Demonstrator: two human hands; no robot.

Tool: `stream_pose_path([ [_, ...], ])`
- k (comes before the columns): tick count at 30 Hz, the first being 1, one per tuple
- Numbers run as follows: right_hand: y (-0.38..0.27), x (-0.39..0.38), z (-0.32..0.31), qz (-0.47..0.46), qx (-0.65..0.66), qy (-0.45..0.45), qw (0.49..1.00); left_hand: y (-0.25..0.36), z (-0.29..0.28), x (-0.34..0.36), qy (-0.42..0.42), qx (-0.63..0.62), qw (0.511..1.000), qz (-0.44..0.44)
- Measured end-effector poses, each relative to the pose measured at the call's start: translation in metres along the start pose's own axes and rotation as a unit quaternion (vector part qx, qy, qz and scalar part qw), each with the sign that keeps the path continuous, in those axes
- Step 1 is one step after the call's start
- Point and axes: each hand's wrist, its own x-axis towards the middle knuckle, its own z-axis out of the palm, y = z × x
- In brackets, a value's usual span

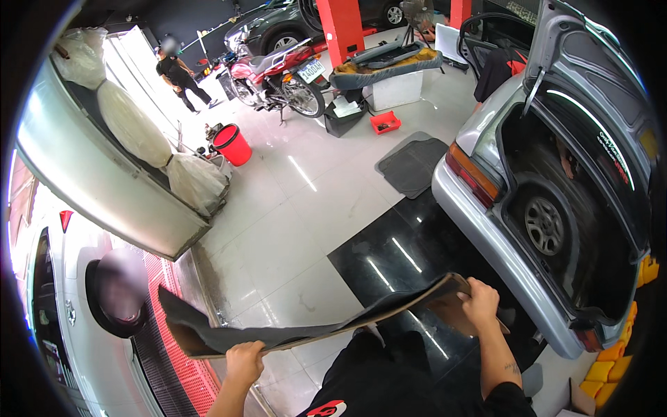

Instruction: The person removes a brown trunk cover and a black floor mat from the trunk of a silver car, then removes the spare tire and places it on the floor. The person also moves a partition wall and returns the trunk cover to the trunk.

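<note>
- Your left hand (pixel 244 358) grips the near-left edge of the wide dark-grey carpeted floor board (pixel 306 323); fingers curled, pinching it so it won't sag.
- Board hangs level btwn both hands, above the glossy tile floor (pixel 292 229).
- Your right hand (pixel 478 300) clamps its right end, fingers wrapped over the top, beside the silver car's open boot w/ spare wheel (pixel 545 224).

Both bare forearms rise from the lower edge; left hand (pixel 244 361) and right hand (pixel 478 304) are each closed in a grip (fingers curled over).
</note>
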Motion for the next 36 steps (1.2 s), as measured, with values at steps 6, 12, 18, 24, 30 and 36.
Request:
stream_pose_path([
  [6, -0.072, 0.092, 0.031, -0.132, 0.058, 0.003, 0.990, -0.035, -0.006, -0.011, 0.018, 0.014, 0.990, -0.141],
  [12, -0.130, 0.195, 0.060, -0.243, 0.093, -0.020, 0.965, -0.027, -0.010, 0.001, 0.054, 0.058, 0.956, -0.283],
  [18, -0.192, 0.292, 0.088, -0.356, 0.143, -0.016, 0.923, -0.001, 0.001, 0.026, 0.105, 0.043, 0.919, -0.377],
  [24, -0.268, 0.361, 0.102, -0.414, 0.166, -0.028, 0.895, 0.004, 0.011, 0.048, 0.123, 0.046, 0.880, -0.456],
  [30, -0.341, 0.422, 0.120, -0.454, 0.162, -0.050, 0.875, -0.020, 0.012, 0.085, 0.130, 0.026, 0.857, -0.498],
  [36, -0.411, 0.473, 0.131, -0.451, 0.117, -0.081, 0.881, -0.068, 0.004, 0.134, 0.129, 0.000, 0.852, -0.507],
])
